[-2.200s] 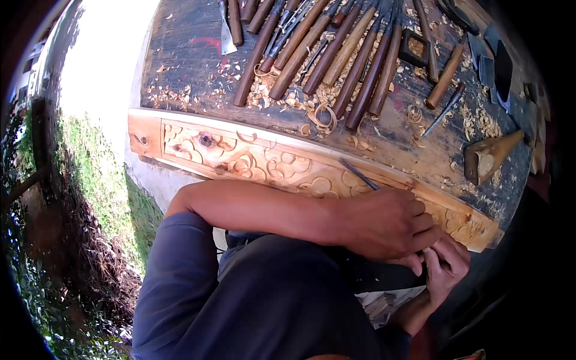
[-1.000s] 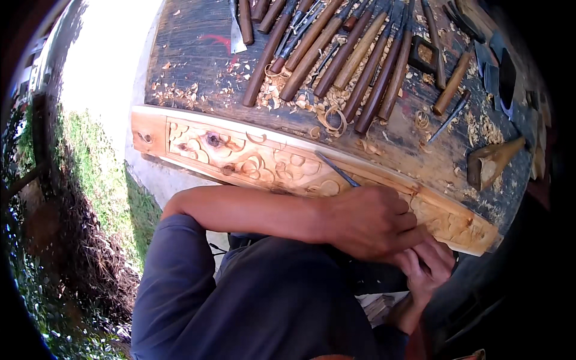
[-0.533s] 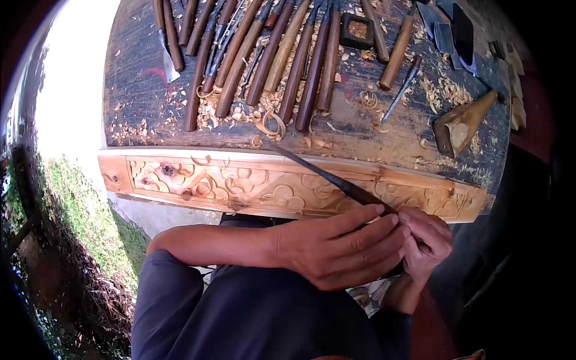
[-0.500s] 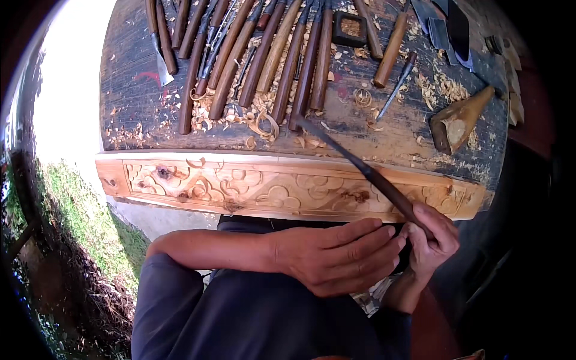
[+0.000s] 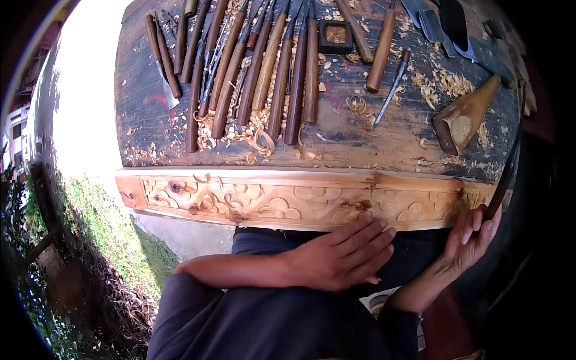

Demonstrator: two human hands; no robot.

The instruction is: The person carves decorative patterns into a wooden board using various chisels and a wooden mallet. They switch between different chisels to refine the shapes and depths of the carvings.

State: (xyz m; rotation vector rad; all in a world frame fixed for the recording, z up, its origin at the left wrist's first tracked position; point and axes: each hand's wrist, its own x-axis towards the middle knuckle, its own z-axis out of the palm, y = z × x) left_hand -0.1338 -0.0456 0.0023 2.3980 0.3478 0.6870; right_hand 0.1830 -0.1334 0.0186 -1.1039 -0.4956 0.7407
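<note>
While the carved plank (image 5: 300, 201) lies along the near edge of the bench (image 5: 336, 129), the person's left hand (image 5: 345, 255) rests flat just below it, fingers spread and holding nothing, the fingertips close to the plank's lower rim near its middle. The right hand (image 5: 474, 237) is out at the plank's right end, fingers curled round the dark handle of a chisel (image 5: 504, 174) that runs up past the bench's right edge; where the blade sits is lost in the shadow there, so I cannot tell whether it touches the wood.

From this one head view, the rest of the bench is crowded. A row of long wooden-handled chisels (image 5: 264, 66) lies fanned across the far half, a wooden mallet (image 5: 465, 114) sits toward the right edge, and pale shavings (image 5: 258, 135) are scattered around the middle and right.

To my eye the cut would go better with the free hand brought up onto the plank to pin it down, since it sits loose at the bench's edge. The tool hand should take shallow passes along the scrollwork, working with the grain, well clear of the steadying fingers.
</note>
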